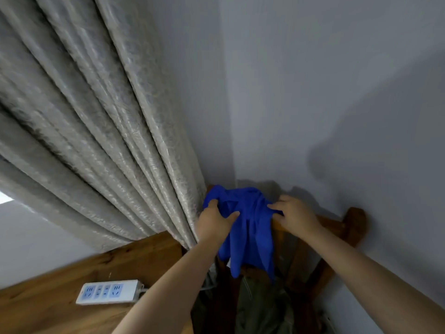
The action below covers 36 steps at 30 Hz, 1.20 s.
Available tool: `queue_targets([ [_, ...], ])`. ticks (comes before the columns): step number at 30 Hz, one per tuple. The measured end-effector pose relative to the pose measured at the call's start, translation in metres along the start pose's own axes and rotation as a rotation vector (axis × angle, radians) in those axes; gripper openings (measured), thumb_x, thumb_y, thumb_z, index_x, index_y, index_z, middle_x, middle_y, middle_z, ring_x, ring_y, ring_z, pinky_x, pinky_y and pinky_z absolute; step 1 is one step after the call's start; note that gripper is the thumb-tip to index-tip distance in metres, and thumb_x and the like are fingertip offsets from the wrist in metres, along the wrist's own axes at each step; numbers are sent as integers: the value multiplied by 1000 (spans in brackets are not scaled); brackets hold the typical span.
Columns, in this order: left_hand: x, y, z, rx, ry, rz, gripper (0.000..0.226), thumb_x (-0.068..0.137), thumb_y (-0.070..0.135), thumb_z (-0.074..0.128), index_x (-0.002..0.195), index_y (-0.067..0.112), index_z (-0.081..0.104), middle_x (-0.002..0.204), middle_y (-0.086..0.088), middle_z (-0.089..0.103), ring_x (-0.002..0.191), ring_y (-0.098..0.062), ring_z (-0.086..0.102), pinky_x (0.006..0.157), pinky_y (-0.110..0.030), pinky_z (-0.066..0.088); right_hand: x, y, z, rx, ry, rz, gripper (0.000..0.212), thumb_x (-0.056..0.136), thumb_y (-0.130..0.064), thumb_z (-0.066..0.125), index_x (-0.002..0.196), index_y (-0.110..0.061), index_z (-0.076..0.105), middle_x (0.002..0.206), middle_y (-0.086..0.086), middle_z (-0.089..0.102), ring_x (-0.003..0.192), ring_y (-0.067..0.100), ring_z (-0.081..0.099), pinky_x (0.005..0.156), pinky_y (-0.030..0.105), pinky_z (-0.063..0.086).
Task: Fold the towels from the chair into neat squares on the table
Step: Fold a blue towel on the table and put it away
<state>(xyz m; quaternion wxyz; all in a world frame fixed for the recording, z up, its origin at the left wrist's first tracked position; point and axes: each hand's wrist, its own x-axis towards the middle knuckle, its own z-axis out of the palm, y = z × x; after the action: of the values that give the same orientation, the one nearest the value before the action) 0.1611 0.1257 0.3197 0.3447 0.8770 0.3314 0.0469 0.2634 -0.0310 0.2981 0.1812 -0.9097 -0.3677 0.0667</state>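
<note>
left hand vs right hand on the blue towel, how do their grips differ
The left hand grips a bunched fold near the blue towel's upper left edge, thumb spread toward the middle; the right hand pinches the towel's right edge with its fingertips. The left hand sits beside the grey curtain; the right hand sits over the wooden chair back. Both hold the same towel, which hangs down crumpled between them.

The room is dim and evenly lit, with a cool grey cast. A bright sliver shows at the left edge below the curtain, where daylight comes in. Soft, broad shadows fall on the wall to the right. The wide lens bends the curtain folds outward. The whole picture is slightly soft, and blurred most toward the lower edge.
</note>
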Motion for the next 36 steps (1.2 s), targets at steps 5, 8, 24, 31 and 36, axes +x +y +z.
queue_targets([
  [5,2,-3,12,16,93,16,31,93,25,53,118,7,48,102,-12,64,94,-27,60,74,-34,48,0,-4,0,-177,258,-51,8,72,-11,67,71,-12,75,64,5,65,68,27,61,59,26,34],
  [8,-3,-8,5,63,131,75,32,94,24,50,122,8,50,106,-11,65,97,-25,60,77,-32,47,-6,-20,-14,-292,355,-66,11,57,-22,61,51,-20,70,50,-5,61,52,19,59,52,22,35],
  [24,-162,-143,-177,159,497,249,20,89,19,53,104,8,62,98,-13,67,101,-32,55,82,-34,33,-107,-248,-16,-116,598,-321,14,55,-11,58,53,-12,71,47,4,60,46,29,56,44,30,44],
  [31,-270,-285,-254,277,521,56,36,84,27,42,105,8,64,97,-12,70,99,-33,58,81,-34,38,-166,-382,55,39,363,-325,29,64,-19,50,71,-6,75,72,15,68,77,35,60,69,35,35],
  [36,-314,-366,-290,369,496,-149,29,88,18,50,115,14,61,110,-10,68,109,-31,55,88,-33,38,-185,-450,97,48,63,-345,28,84,-21,52,96,-8,72,100,14,67,104,32,53,89,35,38],
])
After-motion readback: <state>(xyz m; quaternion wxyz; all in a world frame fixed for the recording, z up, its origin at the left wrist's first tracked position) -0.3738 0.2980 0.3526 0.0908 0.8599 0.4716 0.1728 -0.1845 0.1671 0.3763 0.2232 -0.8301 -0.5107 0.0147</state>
